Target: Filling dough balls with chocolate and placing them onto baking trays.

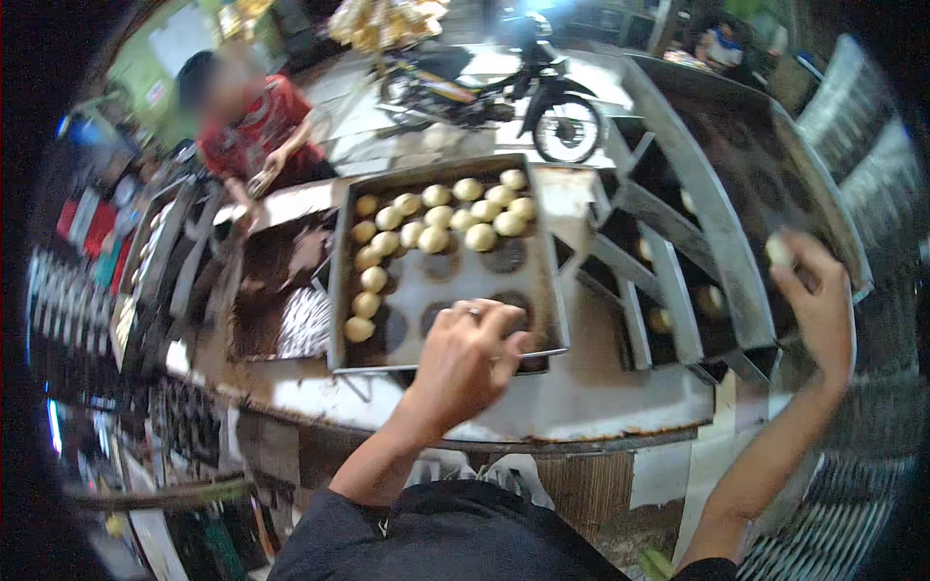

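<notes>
While a co-worker in a patterned red top [266, 121] stands across the table [320, 397] at the left, hands together around something too blurred for us to name, we face the near edge. Just right of the co-worker, we see a dark tray [260, 266] with a shiny patch in its near corner. Beside it sits our middle tray [417, 278], square and metal-rimmed, where pale dough balls [433, 239] crowd the far part and run in a line down the left side; dark round marks show on its bare base. Over the near right part of this tray hangs our left hand [463, 358], its fingers curled, and we cannot tell whether it holds anything. Beyond the tray we see a parked motorbike [484, 92]. Farther right, narrow trays [668, 290] are piled crosswise, more pale balls showing in the gaps. At the far right, our right hand [819, 295] pinches a single dough ball [778, 250] between thumb and fingers, above the large dark tray [741, 145] on top of the pile.
</notes>
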### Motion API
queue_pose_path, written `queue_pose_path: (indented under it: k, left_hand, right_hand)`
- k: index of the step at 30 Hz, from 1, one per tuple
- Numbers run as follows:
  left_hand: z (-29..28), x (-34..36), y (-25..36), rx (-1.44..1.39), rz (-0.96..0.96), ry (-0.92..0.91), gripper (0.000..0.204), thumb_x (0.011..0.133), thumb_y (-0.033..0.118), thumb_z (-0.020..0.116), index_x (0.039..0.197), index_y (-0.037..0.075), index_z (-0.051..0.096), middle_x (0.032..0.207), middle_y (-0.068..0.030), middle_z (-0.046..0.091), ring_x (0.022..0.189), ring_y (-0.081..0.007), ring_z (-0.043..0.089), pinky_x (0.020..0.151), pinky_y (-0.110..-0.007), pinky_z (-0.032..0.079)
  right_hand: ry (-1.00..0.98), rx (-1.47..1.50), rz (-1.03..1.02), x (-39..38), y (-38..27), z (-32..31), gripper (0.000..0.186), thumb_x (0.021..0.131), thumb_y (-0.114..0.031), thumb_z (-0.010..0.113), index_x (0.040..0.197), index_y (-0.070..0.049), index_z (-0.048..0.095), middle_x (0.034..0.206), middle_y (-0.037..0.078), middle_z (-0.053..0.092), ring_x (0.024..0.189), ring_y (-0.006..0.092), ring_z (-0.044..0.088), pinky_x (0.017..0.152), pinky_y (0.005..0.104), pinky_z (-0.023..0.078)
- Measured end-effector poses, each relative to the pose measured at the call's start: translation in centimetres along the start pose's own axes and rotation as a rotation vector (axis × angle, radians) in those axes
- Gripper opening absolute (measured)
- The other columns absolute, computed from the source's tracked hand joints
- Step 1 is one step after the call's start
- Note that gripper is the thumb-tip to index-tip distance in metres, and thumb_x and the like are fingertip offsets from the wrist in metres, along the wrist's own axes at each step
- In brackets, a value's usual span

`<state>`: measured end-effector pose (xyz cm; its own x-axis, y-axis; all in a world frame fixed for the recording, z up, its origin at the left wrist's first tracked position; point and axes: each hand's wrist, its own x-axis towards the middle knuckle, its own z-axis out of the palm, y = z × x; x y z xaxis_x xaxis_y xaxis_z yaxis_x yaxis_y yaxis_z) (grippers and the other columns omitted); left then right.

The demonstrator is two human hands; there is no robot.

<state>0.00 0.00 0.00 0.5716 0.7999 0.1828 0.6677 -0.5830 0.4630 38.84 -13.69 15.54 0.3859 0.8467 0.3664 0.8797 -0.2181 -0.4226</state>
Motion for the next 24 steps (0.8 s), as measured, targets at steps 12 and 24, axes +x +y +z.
queue_pose_path:
  k: [12,24]
  left_hand:
    - [-3.4,-5.8,-21.2,0.256,-0.445,-0.273,0.069,0.092,0.021,0.059,0.148,-0.011,0.034,0.101,-0.03,0.07,0.092,-0.0424,0.072,0.082,-0.052,0.056]
    - [-14.1,-25.8,-40.7,-1.786,-0.569,-0.279,0.036,0.1,0.018,0.066,0.132,0.002,0.059,0.125,-0.0109,0.062,0.115,-0.0189,0.061,0.1,-0.033,0.049]
  right_hand:
    - [-0.588,1.011,-0.202,-19.5,-29.9,28.5,0.008,0.09,-0.006,0.067,0.086,0.001,0.066,0.08,0.015,0.065,0.073,0.0297,0.066,0.067,0.0376,0.051]
    - [-0.291,0.452,0.161,-28.7,-43.8,57.1,0.033,0.097,-0.005,0.057,0.129,0.003,0.051,0.12,0.028,0.058,0.11,0.0473,0.058,0.093,0.0514,0.049]
